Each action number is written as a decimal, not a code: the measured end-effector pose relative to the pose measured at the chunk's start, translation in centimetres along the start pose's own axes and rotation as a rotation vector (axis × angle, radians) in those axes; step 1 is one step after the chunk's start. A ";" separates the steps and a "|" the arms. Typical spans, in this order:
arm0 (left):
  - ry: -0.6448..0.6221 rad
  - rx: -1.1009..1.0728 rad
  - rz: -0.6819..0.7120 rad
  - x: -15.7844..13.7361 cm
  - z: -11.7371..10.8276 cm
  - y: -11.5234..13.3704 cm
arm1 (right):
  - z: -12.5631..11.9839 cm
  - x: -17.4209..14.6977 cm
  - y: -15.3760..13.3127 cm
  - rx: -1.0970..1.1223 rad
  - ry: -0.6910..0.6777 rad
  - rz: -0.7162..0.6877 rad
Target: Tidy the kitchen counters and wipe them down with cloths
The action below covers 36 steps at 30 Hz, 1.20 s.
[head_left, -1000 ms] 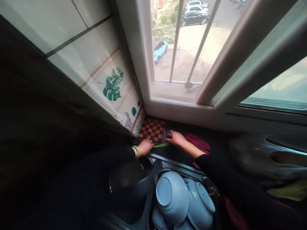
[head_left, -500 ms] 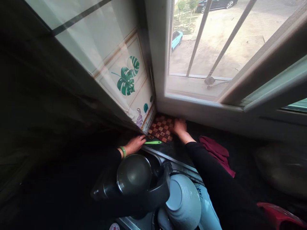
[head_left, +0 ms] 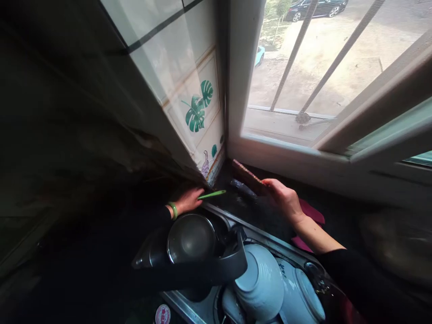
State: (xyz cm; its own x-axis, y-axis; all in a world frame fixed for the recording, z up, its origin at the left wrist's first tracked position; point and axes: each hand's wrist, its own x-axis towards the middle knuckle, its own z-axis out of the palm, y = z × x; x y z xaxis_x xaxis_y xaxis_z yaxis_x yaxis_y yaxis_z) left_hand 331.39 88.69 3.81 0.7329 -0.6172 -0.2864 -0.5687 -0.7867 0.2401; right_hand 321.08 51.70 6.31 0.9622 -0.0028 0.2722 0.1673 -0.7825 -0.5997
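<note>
Beyond the kettle (head_left: 191,239), the right hand (head_left: 283,198) pinches the tilted mat (head_left: 249,177) by its edge, best gripped firmly; the left hand (head_left: 188,200) seems closed on the green handle (head_left: 213,195)

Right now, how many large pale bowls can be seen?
2 clearly: one bowl beside the black handle, another bowl just right of it. More may be hidden beneath.

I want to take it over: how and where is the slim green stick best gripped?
Probably pinch the slim green stick near its free end, coming from the right: that end juts out uncovered, while the left hand covers the other.
</note>
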 end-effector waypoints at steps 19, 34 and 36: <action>0.096 -0.247 -0.479 -11.7 3.6 -5.7 | -0.4 -5.7 -1.1 0.035 0.045 0.426; 0.219 -0.026 -0.621 -13.2 9.9 -5.1 | -1.8 -8.3 -4.7 0.111 0.056 0.605; 0.171 -0.046 -0.609 -12.3 10.2 -5.1 | -1.9 -8.7 -5.1 0.109 0.048 0.616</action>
State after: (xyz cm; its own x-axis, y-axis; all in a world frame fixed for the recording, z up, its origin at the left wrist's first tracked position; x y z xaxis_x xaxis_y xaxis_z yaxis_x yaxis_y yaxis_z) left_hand 321.44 100.17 -3.38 0.9715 -0.0450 -0.2326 -0.0169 -0.9924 0.1217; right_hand 311.43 54.54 8.37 0.8786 -0.4631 -0.1165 -0.3920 -0.5601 -0.7299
